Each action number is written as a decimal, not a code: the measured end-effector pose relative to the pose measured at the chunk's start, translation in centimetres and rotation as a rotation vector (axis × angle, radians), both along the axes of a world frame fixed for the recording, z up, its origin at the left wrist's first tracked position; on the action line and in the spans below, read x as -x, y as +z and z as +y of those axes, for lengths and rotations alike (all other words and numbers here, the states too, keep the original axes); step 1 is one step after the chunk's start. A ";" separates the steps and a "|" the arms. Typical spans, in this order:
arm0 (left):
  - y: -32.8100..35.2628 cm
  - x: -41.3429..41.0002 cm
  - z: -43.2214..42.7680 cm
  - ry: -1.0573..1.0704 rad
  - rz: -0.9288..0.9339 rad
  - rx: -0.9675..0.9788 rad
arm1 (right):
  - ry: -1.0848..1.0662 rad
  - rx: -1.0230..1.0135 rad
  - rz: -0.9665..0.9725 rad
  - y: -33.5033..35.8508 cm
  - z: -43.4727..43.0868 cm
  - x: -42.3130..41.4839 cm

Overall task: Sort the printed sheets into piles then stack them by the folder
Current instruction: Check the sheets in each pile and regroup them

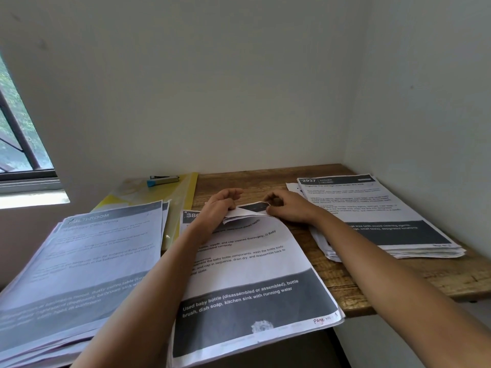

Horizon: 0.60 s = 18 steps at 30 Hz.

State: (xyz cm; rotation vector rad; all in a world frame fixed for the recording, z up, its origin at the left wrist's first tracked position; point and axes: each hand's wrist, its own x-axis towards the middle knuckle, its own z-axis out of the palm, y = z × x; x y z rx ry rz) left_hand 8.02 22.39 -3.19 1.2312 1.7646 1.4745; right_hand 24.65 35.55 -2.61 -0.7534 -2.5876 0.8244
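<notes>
Wooden worktop point(398, 285) carries three groups of printed sheets, so the sorting looks well advanced but not finished. From the hands, a thick left pile point(87, 261) headed "MULTI-ROOM" lies at eight o'clock, loosely fanned and overhanging the near edge. A right pile point(385, 208) headed "2937 KITCHEN" sits at three o'clock, its lower sheets splayed out to the side. Between them, at six o'clock, is the middle pile point(252, 328), whose top sheet point(252, 266) is about washing a baby bottle and is marked by hand as page 1.

Both hands work at the far edge of that top sheet. The left hand point(220, 205) has its fingers curled over the rolled-up edge and grips it. The right hand point(287, 205) pinches the upper right corner, just beside the left. The far edge is peeled back towards the person. Whether one sheet or several is being lifted is hard to tell from here.

The yellow folder point(183, 197) lies at eleven o'clock, against the wall, partly under the left pile, with a stapler point(162, 179) resting on it. A window point(16, 134) shows at nine o'clock.

What remains, by my judgement: settle this sheet's place, square up the ragged piles, then gather them beside the folder. The left one already touches it, and the right one is well apart.
</notes>
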 end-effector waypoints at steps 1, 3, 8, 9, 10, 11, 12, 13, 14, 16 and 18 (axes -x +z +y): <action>0.0 0.0 0.0 0.001 0.000 0.000 | -0.007 0.008 -0.002 0.0 0.0 0.0; 0.0 0.0 -0.1 -0.001 -0.002 0.000 | -0.029 0.004 -0.017 -0.1 0.2 0.3; 0.1 -0.1 -0.2 -0.006 0.000 0.004 | -0.050 -0.101 -0.119 -0.5 0.3 1.1; 0.1 -0.1 -0.2 -0.007 0.000 0.003 | -0.052 -0.116 -0.138 -0.6 0.3 1.2; 0.1 -0.1 -0.2 -0.008 0.001 0.000 | -0.055 -0.118 -0.147 -0.7 0.3 1.3; 0.1 0.0 -0.1 -0.007 0.004 0.003 | -0.056 -0.112 -0.138 -0.8 0.4 1.4; 0.2 0.0 -0.1 -0.003 0.006 0.009 | -0.063 -0.087 -0.113 -0.8 0.5 1.5; 0.2 -0.1 -0.1 0.001 0.007 0.015 | -0.068 -0.058 -0.077 -0.7 0.5 1.5; 0.2 -0.1 -0.1 0.002 0.004 0.014 | -0.073 -0.023 -0.036 -0.6 0.4 1.5; 0.2 -0.2 -0.2 0.008 -0.014 0.008 | -0.080 0.058 0.062 -0.2 0.2 1.4; 0.2 -0.2 -0.2 0.011 -0.037 0.004 | -0.065 0.168 0.179 0.2 -0.4 1.2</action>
